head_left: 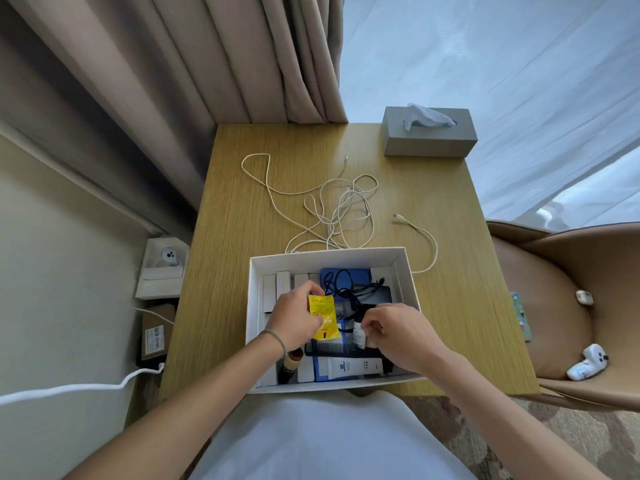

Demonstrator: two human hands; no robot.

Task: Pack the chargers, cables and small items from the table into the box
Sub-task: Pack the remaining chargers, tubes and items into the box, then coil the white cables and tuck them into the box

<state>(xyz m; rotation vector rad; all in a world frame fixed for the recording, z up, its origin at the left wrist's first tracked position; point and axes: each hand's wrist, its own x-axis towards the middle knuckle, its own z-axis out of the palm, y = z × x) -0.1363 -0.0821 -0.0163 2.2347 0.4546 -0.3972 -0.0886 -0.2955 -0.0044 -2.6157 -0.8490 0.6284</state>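
Observation:
A white cardboard box point(408, 268) stands at the near edge of the wooden table point(235, 271). Inside lie white chargers, a blue case, a black cable point(346, 289), a black comb point(332, 348) and a white tube point(353, 367). My left hand point(294, 323) is inside the box, shut on a yellow sachet point(323, 315). My right hand point(398, 332) is also in the box, fingers pinched on a small white bottle point(358, 336). Behind the box, a tangle of white cables point(332, 209) sprawls on the table; another white cable point(424, 237) curls at the box's right side.
A grey tissue box point(429, 140) stands at the table's far right corner. A brown chair point(554, 306) on the right holds small white items and a phone. Boxes and a thick white cord point(69, 389) lie on the floor at the left. Curtains hang behind.

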